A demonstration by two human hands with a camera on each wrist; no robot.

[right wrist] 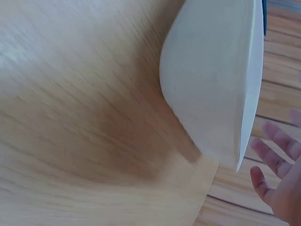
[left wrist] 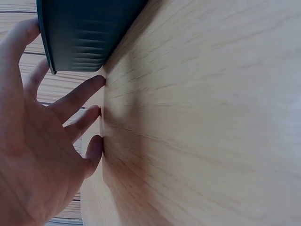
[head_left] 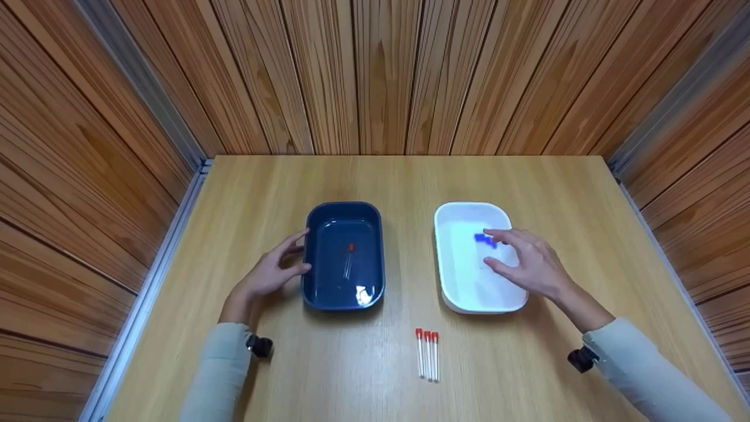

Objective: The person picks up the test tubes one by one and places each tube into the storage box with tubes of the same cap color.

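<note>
1. Left of centre, the left hand (head_left: pixel 275 269), fingers spread, touches the left side of a glossy navy-blue rectangular tray (head_left: pixel 328 287); one slim, clear, red-capped tube (head_left: pixel 348 264) lies inside.
2. Right of centre, the right hand (head_left: pixel 530 264), thumb and fingers parted, hovers over a white rectangular tray (head_left: pixel 469 287) containing small blue pieces (head_left: pixel 484 238).
3. Lower centre, three similar tubes (head_left: pixel 428 356) lie on the wooden bench (head_left: pixel 328 363).

Head view high, angled forward and down over pale wooden surface (head_left: pixel 351 363), low close wrist views, left sharing dark-blue rectangular tray (head_left: pixel 375 234) with head, right sharing white rectangular tray (head_left: pixel 463 269)
</note>
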